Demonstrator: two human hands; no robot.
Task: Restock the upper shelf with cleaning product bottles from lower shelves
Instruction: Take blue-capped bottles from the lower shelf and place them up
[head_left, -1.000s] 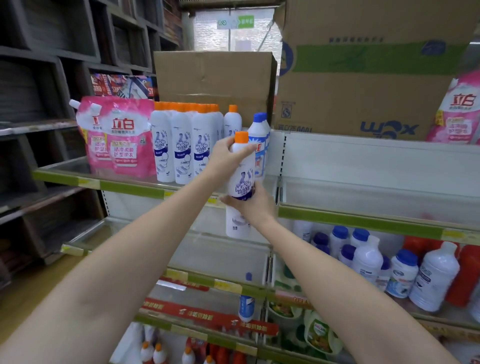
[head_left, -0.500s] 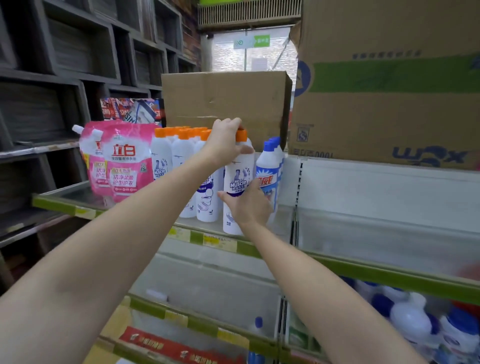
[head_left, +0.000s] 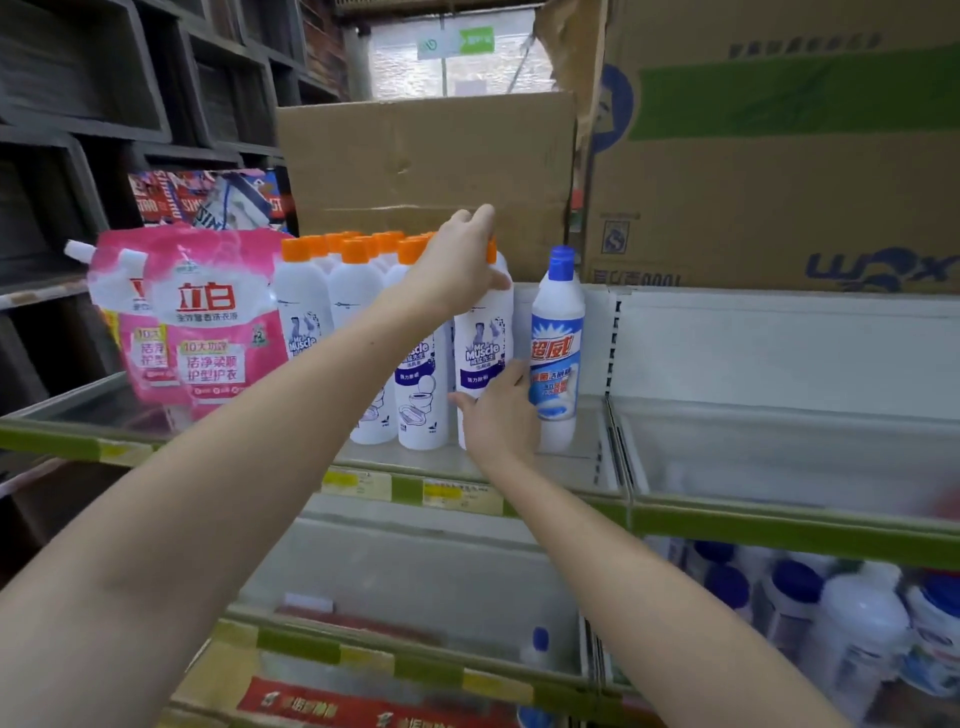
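A white Mr Muscle bottle (head_left: 483, 343) with an orange cap stands upright on the upper shelf (head_left: 779, 525). It sits between a row of several matching orange-capped bottles (head_left: 353, 291) and a blue-capped bottle (head_left: 557, 343). My left hand (head_left: 454, 265) grips its neck and shoulder from the left, fingers over the cap. My right hand (head_left: 501, 415) holds its lower body, hiding the base. More white, blue-capped bottles (head_left: 852, 623) stand on the lower shelf at the right.
Pink refill pouches (head_left: 208, 322) lean at the shelf's left end. A brown carton (head_left: 426, 156) stands behind the bottles and a larger carton (head_left: 779, 156) tops the right bay. The right bay of the upper shelf (head_left: 753, 447) holds nothing visible. Dark cubbies line the left wall.
Both hands raised the orange-capped bottle from in front of the shelf edge and set it on the upper shelf beside the blue-capped bottle. The camera moved closer.
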